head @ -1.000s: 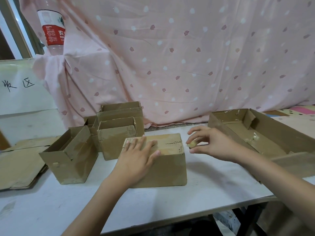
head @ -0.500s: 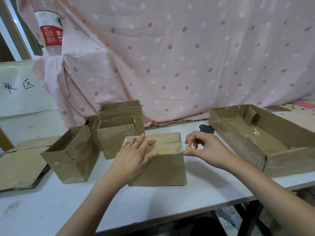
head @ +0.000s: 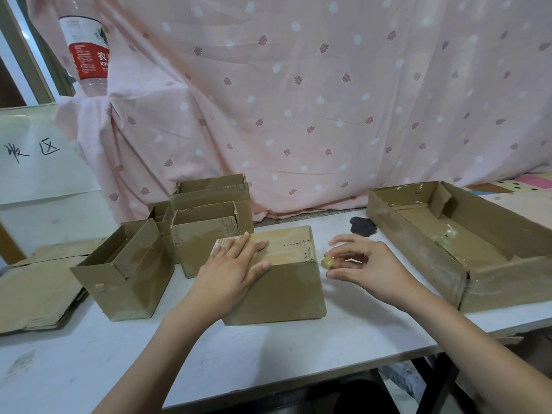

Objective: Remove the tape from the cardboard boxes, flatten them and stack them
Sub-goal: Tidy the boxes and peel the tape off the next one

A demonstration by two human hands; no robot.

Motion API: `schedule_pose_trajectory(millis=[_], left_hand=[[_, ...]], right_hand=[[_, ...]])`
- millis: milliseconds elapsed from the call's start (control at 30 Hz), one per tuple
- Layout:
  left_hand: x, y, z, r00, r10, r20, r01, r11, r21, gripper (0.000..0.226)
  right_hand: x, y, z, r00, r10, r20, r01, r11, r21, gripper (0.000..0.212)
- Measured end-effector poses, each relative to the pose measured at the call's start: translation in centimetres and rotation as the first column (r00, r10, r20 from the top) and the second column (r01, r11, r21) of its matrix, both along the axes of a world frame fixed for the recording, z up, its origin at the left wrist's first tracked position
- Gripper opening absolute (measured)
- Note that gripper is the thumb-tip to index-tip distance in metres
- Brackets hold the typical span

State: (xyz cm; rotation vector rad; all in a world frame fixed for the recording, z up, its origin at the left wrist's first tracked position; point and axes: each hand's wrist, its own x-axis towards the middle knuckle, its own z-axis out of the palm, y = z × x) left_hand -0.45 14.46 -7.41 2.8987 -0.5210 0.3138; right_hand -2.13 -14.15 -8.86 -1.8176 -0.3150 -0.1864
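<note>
Cardboard box (head: 277,282) mid-table, taping step; left hand (head: 236,264) flat on top; right hand (head: 363,264) pinches tape ball (head: 327,262); likely discarded next.

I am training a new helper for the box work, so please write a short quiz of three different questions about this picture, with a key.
1. True or false: the left hand lies flat on top of the closed box.
2. What does the right hand pinch?
A. a knife
B. a small yellowish wad of tape
C. a bottle cap
3. Fill in: the long shallow tray box stands to the ____ of the closed box.

Key:
1. True; the fingers are straight, pressing the top.
2. B; it is held just beside the box's right top edge.
3. right; more bits of tape lie inside it.
</note>
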Motion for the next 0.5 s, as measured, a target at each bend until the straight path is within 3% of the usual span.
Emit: schedule_pose_trajectory(millis=[133, 267, 400, 500], left_hand=[[-0.2, -0.2, 0.0, 1.0, -0.02, -0.011, 0.02, 1.0, 0.004, 0.095], [0.1, 0.0, -0.1, 1.0, -0.002, -0.013, 0.002, 1.0, -0.005, 0.105], [0.4, 0.4, 0.1, 0.999, 0.017, -0.032, -0.018, 1.0, -0.019, 0.108], [0.1, -0.4, 0.3, 0.997, -0.001, -0.08, 0.005, 0.999, 0.049, 0.11]], right_hand=[[0.0, 0.2, -0.1, 0.999, -0.021, 0.026, 0.022, 0.999, -0.043, 0.01], [0.1, 0.1, -0.4, 0.998, 0.002, 0.062, 0.004, 0.996, -0.086, 0.02], [0.4, -0.6, -0.5, 1.0, -0.018, -0.018, 0.018, 1.0, -0.021, 0.036], [0.2, -1.0, -0.1, 0.998, -0.069, 0.016, 0.069, 0.996, -0.058, 0.015]])
